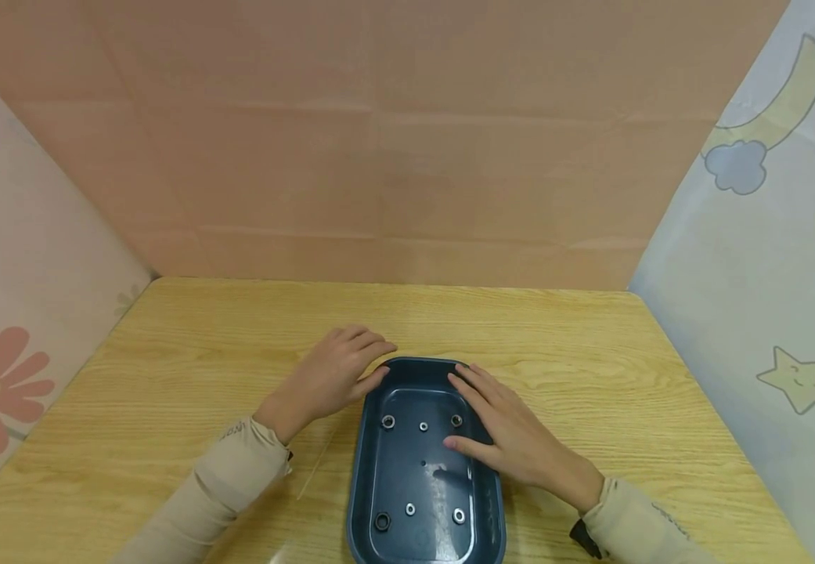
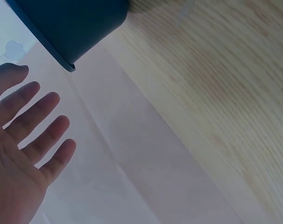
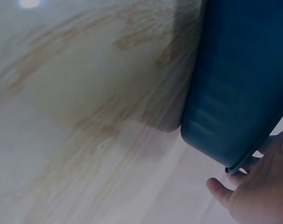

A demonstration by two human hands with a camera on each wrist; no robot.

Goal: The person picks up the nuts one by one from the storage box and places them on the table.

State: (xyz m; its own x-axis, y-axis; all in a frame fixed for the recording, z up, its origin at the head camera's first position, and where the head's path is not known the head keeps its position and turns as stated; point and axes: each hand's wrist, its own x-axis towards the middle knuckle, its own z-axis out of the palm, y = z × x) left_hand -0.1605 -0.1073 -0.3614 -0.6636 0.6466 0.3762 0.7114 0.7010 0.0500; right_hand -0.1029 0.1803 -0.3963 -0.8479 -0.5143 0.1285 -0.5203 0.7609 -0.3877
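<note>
A dark blue plastic tray (image 1: 495, 509) sits on the table, long side toward the person. On its floor lie several metal nuts in different sizes: a large dark nut (image 1: 382, 522), a shiny nut (image 1: 459, 516) and a small nut (image 1: 423, 427) among them. My left hand (image 1: 333, 372) hovers by the tray's far left corner, fingers loosely extended; the left wrist view shows it apart from the tray wall. Over the right rim reaches my right hand (image 1: 513, 435), its fingers spread above the inside of the tray. Whether it touches the rim I cannot tell.
The wooden table (image 1: 238, 337) carries the tray near its front edge. A plain pinkish-brown sheet (image 1: 407, 157) stands behind, and patterned panels flank both sides. A thin clear strip (image 1: 315, 466) lies left of the tray.
</note>
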